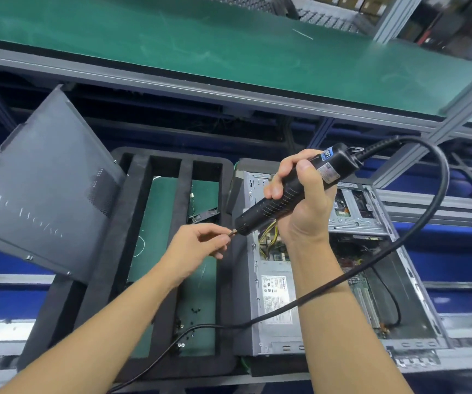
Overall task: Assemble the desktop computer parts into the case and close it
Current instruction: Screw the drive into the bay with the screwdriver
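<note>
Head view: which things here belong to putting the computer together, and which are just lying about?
In the job: electric screwdriver in the right hand; its bit, pinched by the left hand; open computer case; side panel; loose screws.
Lying about: green shelf; black foam tray.

The left hand [198, 244] hides the screwdriver [257, 215] bit's tip; the frame edge crops the side panel [38, 189].
</note>
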A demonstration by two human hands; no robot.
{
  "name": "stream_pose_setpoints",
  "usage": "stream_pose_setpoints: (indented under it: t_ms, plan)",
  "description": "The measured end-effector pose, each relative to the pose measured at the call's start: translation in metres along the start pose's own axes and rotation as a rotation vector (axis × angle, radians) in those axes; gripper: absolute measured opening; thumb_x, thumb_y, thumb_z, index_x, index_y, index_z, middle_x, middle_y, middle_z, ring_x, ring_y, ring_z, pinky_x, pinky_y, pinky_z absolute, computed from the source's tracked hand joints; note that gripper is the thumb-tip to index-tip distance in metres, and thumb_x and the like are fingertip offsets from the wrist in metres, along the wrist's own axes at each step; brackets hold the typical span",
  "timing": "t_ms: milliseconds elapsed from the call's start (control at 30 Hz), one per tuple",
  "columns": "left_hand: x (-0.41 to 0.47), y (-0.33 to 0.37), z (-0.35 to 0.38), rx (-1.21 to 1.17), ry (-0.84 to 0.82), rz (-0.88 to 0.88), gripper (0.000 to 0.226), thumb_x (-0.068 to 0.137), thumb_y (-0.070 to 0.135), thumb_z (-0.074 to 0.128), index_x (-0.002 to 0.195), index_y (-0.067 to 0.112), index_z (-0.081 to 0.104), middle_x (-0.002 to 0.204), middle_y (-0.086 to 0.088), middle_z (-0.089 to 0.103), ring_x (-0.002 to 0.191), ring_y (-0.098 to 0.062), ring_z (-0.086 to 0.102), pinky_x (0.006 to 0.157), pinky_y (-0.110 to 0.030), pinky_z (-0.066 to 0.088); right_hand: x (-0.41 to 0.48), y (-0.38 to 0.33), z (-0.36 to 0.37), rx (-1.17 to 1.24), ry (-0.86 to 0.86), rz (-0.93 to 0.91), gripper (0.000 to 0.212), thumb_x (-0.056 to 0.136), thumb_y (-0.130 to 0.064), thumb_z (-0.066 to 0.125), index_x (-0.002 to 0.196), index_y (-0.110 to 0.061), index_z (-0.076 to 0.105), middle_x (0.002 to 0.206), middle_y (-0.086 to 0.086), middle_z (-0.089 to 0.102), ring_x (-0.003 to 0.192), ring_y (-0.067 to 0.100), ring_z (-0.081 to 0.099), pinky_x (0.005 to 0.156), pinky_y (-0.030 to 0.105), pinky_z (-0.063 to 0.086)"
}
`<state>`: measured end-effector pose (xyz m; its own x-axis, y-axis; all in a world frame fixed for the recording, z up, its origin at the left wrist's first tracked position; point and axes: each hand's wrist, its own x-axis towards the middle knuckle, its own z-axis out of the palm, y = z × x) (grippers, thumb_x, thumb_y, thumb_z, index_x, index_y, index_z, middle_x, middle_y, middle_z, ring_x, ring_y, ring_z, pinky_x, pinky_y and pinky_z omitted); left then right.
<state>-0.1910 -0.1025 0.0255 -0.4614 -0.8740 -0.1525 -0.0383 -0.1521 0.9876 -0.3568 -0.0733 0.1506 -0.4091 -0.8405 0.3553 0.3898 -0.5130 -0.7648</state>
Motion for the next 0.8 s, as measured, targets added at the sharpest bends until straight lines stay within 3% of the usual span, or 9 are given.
stream_pose_setpoints:
  t_ms: [133,300,400,533,667,800]
  plan:
    - [0.015,0.025,0.015,0.272,-0.104,0.200,0.032,0.083,0.011,0.078,0.083,0.043,0.077,0.083,0.011,0.074,0.061,-0.008,0.066,0.066,-0.015,0.052,0.004,-0.027,-0.013,-0.041,0.010,-0.055,0.002,0.086,-0.015,0.059,0.087,-0.014,0.058,0.074,0.004,0.060,0.046,0.018,0.049,0.051,0.028,0.045]
    - [0.031,0.051,0.071,0.481,-0.169,0.367,0.033,0.081,0.020,0.080,0.084,0.051,0.070,0.083,0.030,0.070,0.068,0.004,0.062,0.067,-0.007,0.044,0.015,-0.074,-0.045,-0.120,0.045,-0.125,0.005,0.086,-0.018,0.060,0.082,-0.020,0.063,0.074,0.004,0.059,0.045,0.018,0.048,0.052,0.028,0.044]
    - [0.047,0.064,0.114,0.561,-0.238,0.447,0.023,0.082,0.019,0.080,0.094,0.039,0.074,0.076,0.025,0.068,0.066,0.010,0.059,0.065,-0.004,0.040,0.021,-0.104,-0.071,-0.158,0.086,-0.140,0.005,0.085,-0.018,0.060,0.085,-0.015,0.057,0.074,0.006,0.058,0.044,0.019,0.046,0.052,0.028,0.043]
    - [0.067,0.075,0.173,0.697,-0.298,0.574,0.025,0.084,0.020,0.078,0.108,0.025,0.072,0.083,0.019,0.067,0.073,0.023,0.053,0.068,0.003,0.033,0.032,-0.139,-0.107,-0.227,0.142,-0.148,0.009,0.087,-0.011,0.058,0.088,-0.010,0.049,0.074,0.009,0.055,0.044,0.020,0.045,0.052,0.028,0.042]
    - [0.082,0.077,0.218,0.687,-0.313,0.612,0.024,0.082,0.017,0.079,0.104,0.016,0.068,0.090,0.011,0.073,0.069,0.023,0.053,0.067,0.002,0.034,0.043,-0.161,-0.141,-0.272,0.151,-0.164,0.008,0.091,-0.005,0.051,0.087,-0.011,0.052,0.073,0.009,0.054,0.044,0.020,0.045,0.051,0.029,0.042]
    - [0.085,0.072,0.243,0.474,-0.177,0.440,0.019,0.086,0.033,0.074,0.093,0.022,0.061,0.083,0.014,0.069,0.068,0.004,0.058,0.062,-0.009,0.040,0.053,-0.172,-0.177,-0.313,0.113,-0.182,0.016,0.089,-0.006,0.057,0.080,-0.019,0.062,0.072,0.009,0.056,0.045,0.020,0.047,0.051,0.030,0.041]
